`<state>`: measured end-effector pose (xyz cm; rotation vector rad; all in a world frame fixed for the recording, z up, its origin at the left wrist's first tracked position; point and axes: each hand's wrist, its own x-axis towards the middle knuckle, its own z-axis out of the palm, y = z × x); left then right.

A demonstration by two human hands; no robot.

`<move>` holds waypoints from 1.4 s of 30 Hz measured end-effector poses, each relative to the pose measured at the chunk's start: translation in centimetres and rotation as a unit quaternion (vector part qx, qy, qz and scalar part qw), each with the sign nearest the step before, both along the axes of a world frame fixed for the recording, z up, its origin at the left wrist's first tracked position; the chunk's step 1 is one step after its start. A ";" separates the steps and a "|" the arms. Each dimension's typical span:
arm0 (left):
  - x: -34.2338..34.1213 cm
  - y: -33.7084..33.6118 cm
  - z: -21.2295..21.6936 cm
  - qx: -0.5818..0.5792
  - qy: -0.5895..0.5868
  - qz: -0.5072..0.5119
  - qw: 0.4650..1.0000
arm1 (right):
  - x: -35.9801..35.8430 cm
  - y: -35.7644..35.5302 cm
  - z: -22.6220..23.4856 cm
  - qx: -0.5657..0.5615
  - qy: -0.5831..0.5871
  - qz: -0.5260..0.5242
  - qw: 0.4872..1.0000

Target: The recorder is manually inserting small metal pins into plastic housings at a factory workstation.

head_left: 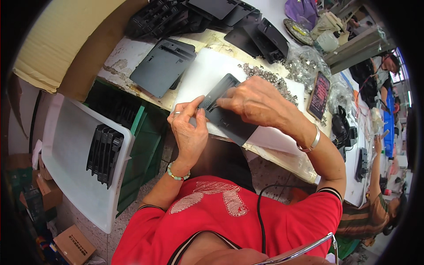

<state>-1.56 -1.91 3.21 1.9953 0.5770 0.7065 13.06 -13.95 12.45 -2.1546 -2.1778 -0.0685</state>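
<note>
A white bin (66,145) at my far left holds a few black panels (104,153). My left hand (189,128) pinches the dark plastic panel's (232,123) near edge; my right hand (254,104) presses fingertips onto it, on the white sheet (201,73) at the table edge.

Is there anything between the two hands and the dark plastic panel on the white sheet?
Nothing visible. The left hand and right hand both rest directly on the panel; the screws lie apart, behind it.

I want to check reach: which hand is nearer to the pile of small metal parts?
Right. The right hand lies just beside the pile of small metal parts; the left hand is farther, across the dark plastic panel.
</note>
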 end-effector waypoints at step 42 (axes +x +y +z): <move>0.0 -0.1 -0.3 0.053 -0.046 -0.015 0.997 | -1.9 -2.2 -3.3 0.096 0.091 -0.099 0.986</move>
